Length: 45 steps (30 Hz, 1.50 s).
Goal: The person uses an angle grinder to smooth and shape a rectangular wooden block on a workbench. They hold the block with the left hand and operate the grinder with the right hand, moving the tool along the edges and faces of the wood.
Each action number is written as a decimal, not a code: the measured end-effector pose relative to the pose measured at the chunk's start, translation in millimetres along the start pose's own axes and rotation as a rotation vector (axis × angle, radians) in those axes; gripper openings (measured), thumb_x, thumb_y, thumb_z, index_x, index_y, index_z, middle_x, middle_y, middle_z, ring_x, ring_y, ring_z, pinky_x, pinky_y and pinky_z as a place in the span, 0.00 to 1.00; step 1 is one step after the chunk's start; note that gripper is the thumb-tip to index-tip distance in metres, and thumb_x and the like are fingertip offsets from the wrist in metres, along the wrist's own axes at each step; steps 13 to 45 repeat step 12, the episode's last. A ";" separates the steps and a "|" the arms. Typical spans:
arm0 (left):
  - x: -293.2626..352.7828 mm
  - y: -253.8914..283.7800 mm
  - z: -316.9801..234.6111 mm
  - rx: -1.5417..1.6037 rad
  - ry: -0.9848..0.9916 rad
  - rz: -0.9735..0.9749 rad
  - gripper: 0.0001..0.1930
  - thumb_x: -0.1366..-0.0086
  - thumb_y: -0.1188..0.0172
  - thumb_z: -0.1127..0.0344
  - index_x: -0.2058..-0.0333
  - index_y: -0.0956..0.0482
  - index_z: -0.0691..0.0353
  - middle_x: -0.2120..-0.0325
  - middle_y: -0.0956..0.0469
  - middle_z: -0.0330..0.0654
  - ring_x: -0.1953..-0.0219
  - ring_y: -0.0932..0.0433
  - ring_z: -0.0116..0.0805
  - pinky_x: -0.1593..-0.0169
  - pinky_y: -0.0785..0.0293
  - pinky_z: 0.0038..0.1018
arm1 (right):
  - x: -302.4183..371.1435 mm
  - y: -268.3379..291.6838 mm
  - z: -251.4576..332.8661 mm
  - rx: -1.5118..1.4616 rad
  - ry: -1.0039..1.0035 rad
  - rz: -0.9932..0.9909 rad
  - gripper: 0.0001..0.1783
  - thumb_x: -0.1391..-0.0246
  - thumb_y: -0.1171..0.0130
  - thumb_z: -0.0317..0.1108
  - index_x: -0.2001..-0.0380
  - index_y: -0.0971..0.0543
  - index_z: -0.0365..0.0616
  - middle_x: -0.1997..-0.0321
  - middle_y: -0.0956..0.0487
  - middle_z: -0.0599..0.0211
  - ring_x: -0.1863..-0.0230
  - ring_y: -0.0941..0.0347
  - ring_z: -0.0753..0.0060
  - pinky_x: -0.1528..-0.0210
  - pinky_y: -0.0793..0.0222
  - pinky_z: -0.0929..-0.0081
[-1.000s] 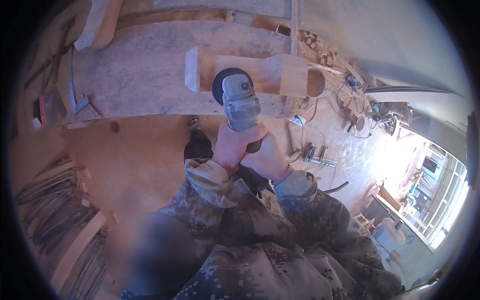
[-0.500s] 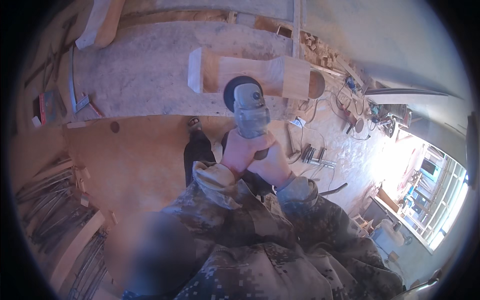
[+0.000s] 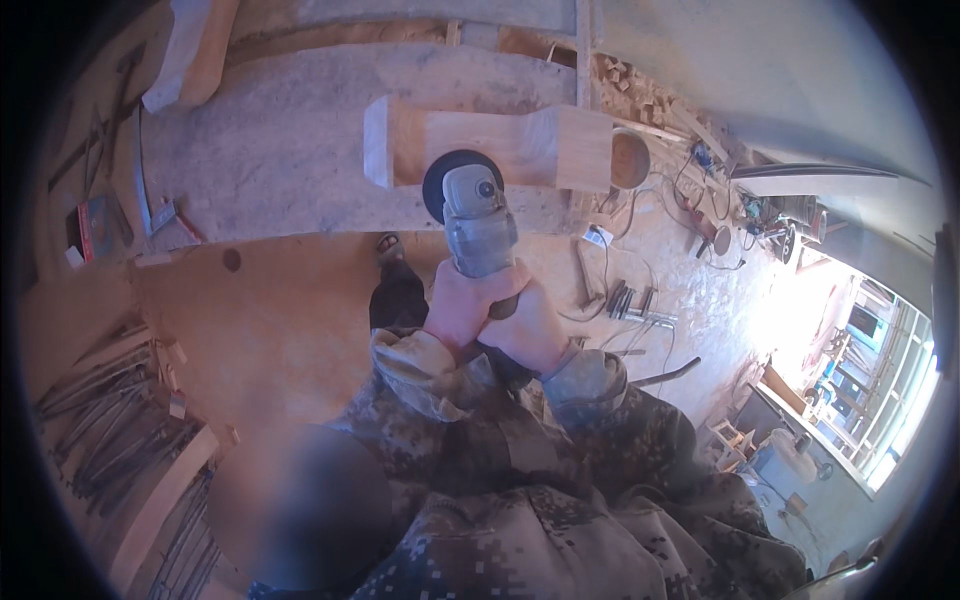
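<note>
Both my hands are wrapped round the body of a grey angle grinder (image 3: 478, 225). My left hand (image 3: 462, 302) grips it from the left, and my right hand (image 3: 528, 330) closes round its rear end from the right. At the front of the tool a dark round disc (image 3: 432, 190) overlaps the near edge of a shaped wooden piece (image 3: 490, 140); whether it touches the wood I cannot tell. The piece lies lengthwise on the workbench (image 3: 260, 140), with a narrowed middle, a squared block toward the right and a rounded right end.
Another carved wooden piece (image 3: 195, 50) stands at the bench's far left. A square tool (image 3: 170, 220) lies at its left edge. Clamps (image 3: 640, 305), cords and another grinder (image 3: 712, 238) lie on the floor to the right. Rods and timber (image 3: 115, 420) are piled at lower left.
The grinder and both hands have shifted left along the wooden piece. The whole view has also moved slightly, and the wood appears a little further left.
</note>
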<state>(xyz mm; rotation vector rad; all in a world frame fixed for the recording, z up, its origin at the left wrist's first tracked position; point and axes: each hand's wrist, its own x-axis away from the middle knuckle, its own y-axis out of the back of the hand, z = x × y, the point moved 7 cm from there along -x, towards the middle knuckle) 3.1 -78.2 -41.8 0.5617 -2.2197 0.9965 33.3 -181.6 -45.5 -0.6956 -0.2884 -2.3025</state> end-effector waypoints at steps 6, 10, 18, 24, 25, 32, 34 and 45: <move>-1.9 1.9 11.1 0.018 -0.020 -0.015 0.13 0.43 0.24 0.68 0.61 0.15 0.63 0.66 0.16 0.37 0.66 0.18 0.27 0.58 0.22 0.30 | 7.1 -1.5 11.2 -0.105 0.024 -0.002 0.30 0.56 0.26 0.25 0.47 0.23 0.35 0.51 0.18 0.63 0.49 0.20 0.73 0.46 0.22 0.69; -6.0 6.1 2.8 -0.029 -0.027 0.012 0.14 0.43 0.24 0.67 0.59 0.14 0.64 0.65 0.15 0.37 0.65 0.18 0.27 0.58 0.22 0.30 | 2.0 -0.1 -1.1 -0.040 -0.060 0.024 0.31 0.55 0.26 0.25 0.46 0.23 0.35 0.50 0.17 0.63 0.49 0.20 0.73 0.46 0.22 0.70; -6.9 6.5 7.8 -0.060 -0.011 0.024 0.14 0.41 0.25 0.66 0.58 0.14 0.65 0.64 0.14 0.38 0.64 0.17 0.28 0.56 0.21 0.30 | 0.5 -0.9 -1.8 0.012 -0.035 0.054 0.31 0.55 0.26 0.25 0.46 0.23 0.35 0.50 0.17 0.63 0.48 0.20 0.73 0.46 0.22 0.70; -6.9 6.5 7.8 -0.060 -0.011 0.024 0.14 0.41 0.25 0.66 0.58 0.14 0.65 0.64 0.14 0.38 0.64 0.17 0.28 0.56 0.21 0.30 | 0.5 -0.9 -1.8 0.012 -0.035 0.054 0.31 0.55 0.26 0.25 0.46 0.23 0.35 0.50 0.17 0.63 0.48 0.20 0.73 0.46 0.22 0.70; -6.9 6.5 7.8 -0.060 -0.011 0.024 0.14 0.41 0.25 0.66 0.58 0.14 0.65 0.64 0.14 0.38 0.64 0.17 0.28 0.56 0.21 0.30 | 0.5 -0.9 -1.8 0.012 -0.035 0.054 0.31 0.55 0.26 0.25 0.46 0.23 0.35 0.50 0.17 0.63 0.48 0.20 0.73 0.46 0.22 0.70; -6.9 6.5 7.8 -0.060 -0.011 0.024 0.14 0.41 0.25 0.66 0.58 0.14 0.65 0.64 0.14 0.38 0.64 0.17 0.28 0.56 0.21 0.30 | 0.5 -0.9 -1.8 0.012 -0.035 0.054 0.31 0.55 0.26 0.25 0.46 0.23 0.35 0.50 0.17 0.63 0.48 0.20 0.73 0.46 0.22 0.70; -6.9 6.5 7.8 -0.060 -0.011 0.024 0.14 0.41 0.25 0.66 0.58 0.14 0.65 0.64 0.14 0.38 0.64 0.17 0.28 0.56 0.21 0.30 | 0.5 -0.9 -1.8 0.012 -0.035 0.054 0.31 0.55 0.26 0.25 0.46 0.23 0.35 0.50 0.17 0.63 0.48 0.20 0.73 0.46 0.22 0.70; -6.9 6.5 7.8 -0.060 -0.011 0.024 0.14 0.41 0.25 0.66 0.58 0.14 0.65 0.64 0.14 0.38 0.64 0.17 0.28 0.56 0.21 0.30 | 0.5 -0.9 -1.8 0.012 -0.035 0.054 0.31 0.55 0.26 0.25 0.46 0.23 0.35 0.50 0.17 0.63 0.48 0.20 0.73 0.46 0.22 0.70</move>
